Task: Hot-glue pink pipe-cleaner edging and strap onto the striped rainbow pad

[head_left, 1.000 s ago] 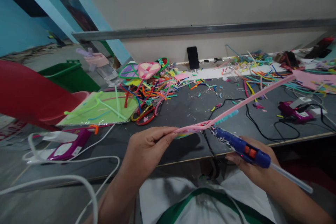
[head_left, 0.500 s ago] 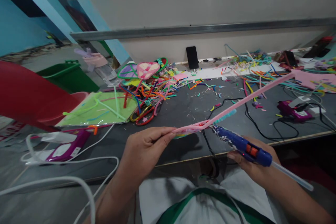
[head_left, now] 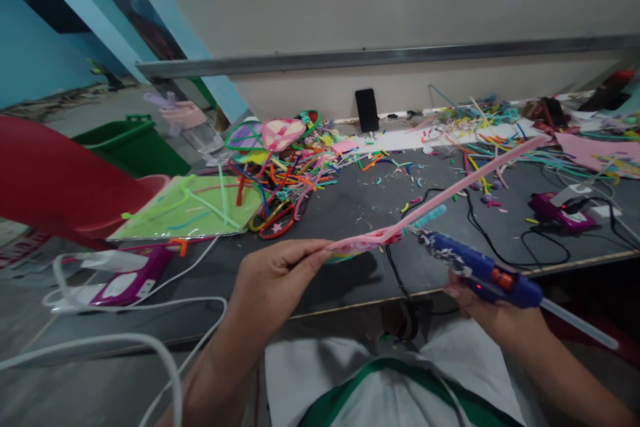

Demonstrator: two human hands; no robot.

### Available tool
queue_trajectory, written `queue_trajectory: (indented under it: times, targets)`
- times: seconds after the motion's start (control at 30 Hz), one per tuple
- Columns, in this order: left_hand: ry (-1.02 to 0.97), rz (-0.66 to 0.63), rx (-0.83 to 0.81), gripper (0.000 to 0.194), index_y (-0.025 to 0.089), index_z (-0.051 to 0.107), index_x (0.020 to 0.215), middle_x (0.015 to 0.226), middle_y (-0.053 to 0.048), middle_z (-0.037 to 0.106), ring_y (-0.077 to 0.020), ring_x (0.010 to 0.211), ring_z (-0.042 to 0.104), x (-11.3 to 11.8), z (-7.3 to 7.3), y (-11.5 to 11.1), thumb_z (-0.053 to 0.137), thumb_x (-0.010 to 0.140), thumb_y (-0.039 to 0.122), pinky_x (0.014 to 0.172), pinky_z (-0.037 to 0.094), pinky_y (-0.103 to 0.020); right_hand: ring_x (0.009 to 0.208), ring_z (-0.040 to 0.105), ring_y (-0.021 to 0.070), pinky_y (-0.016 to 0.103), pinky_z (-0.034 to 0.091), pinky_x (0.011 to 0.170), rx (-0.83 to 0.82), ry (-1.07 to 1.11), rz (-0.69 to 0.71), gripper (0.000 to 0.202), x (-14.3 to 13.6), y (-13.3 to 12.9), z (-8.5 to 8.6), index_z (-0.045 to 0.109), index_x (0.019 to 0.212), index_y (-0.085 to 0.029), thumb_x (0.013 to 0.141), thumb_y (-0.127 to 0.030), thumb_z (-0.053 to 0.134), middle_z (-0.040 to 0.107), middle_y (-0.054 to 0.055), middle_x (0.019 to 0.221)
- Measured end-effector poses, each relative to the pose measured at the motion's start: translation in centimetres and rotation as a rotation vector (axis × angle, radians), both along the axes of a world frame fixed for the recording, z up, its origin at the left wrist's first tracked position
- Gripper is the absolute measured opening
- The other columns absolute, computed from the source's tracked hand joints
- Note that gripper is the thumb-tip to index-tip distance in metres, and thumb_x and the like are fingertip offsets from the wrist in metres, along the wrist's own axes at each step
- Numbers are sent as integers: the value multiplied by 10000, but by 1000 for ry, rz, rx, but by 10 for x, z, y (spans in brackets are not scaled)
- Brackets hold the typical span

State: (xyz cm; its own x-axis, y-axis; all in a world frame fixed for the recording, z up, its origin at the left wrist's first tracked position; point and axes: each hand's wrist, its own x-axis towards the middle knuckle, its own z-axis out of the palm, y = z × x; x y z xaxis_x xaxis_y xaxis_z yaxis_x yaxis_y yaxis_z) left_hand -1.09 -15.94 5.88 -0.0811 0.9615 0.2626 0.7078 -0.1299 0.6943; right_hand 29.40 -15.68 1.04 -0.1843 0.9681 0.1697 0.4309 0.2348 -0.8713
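Between the thumb and fingers of my left hand [head_left: 273,280] is one end of a pink craft piece [head_left: 357,243], held above the table. A long pink strip [head_left: 470,180] runs from it up to the right, and a short light-blue fuzzy stem [head_left: 429,216] sticks out beside it. My right hand [head_left: 487,303] is wrapped round a blue glue gun [head_left: 465,263] with a clear glue stick in its rear. The gun's nozzle is just right of the craft piece, a small gap apart.
Colourful stems [head_left: 290,180] and heart-shaped pieces [head_left: 283,135] lie behind my left hand. A green sheet [head_left: 200,210], a purple power strip [head_left: 133,277] and white cables are at left. A black phone [head_left: 367,110] leans on the divider. Another purple power strip [head_left: 563,210] is at right.
The glue gun in my right hand has moved right and slightly down, away from the craft piece. The pink strip's far end has shifted a little left. My left hand has barely moved.
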Motion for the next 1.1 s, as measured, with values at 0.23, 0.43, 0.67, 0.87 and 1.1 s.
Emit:
queue_trajectory:
  times: [0.23, 0.43, 0.67, 0.87, 1.1]
  targets:
    - [-79, 62, -35, 223, 275, 776, 936, 875, 5, 774, -207, 808, 708, 1, -3, 4, 655, 811, 415, 762, 548, -285, 474, 520, 117, 280, 432, 477, 43, 556, -253, 222, -13, 26, -5, 566, 874, -228, 825, -431, 642, 605, -13, 727]
    - [-63, 137, 32, 236, 284, 774, 937, 906, 6, 774, -225, 835, 706, -7, -5, 1, 663, 798, 439, 766, 546, -288, 648, 585, 200, 365, 486, 654, 178, -34, -464, 412, 16, 90, -31, 571, 957, -184, 715, -491, 700, 606, 27, 737]
    - [-88, 190, 57, 236, 267, 773, 935, 912, -5, 774, -225, 839, 710, -8, -8, 3, 667, 798, 427, 762, 549, -300, 1050, 600, 297, 401, 479, 865, 228, -604, -80, 436, 32, 128, -80, 488, 1187, -106, 800, -276, 591, 601, 200, 1129]
    - [-111, 190, 76, 203, 271, 775, 938, 894, -9, 775, -222, 827, 717, -8, -12, 6, 667, 805, 380, 758, 563, -307, 1074, 599, 333, 424, 487, 845, 178, -674, -85, 419, 33, 124, -96, 508, 1165, -104, 783, -231, 625, 610, 222, 1131]
    - [-106, 181, 61, 209, 246, 774, 934, 897, 2, 775, -222, 843, 721, -2, -13, 8, 660, 806, 365, 766, 567, -291, 998, 634, 282, 369, 476, 835, 220, -649, 40, 406, 4, 106, -69, 507, 1176, -130, 809, -242, 638, 640, 168, 1098]
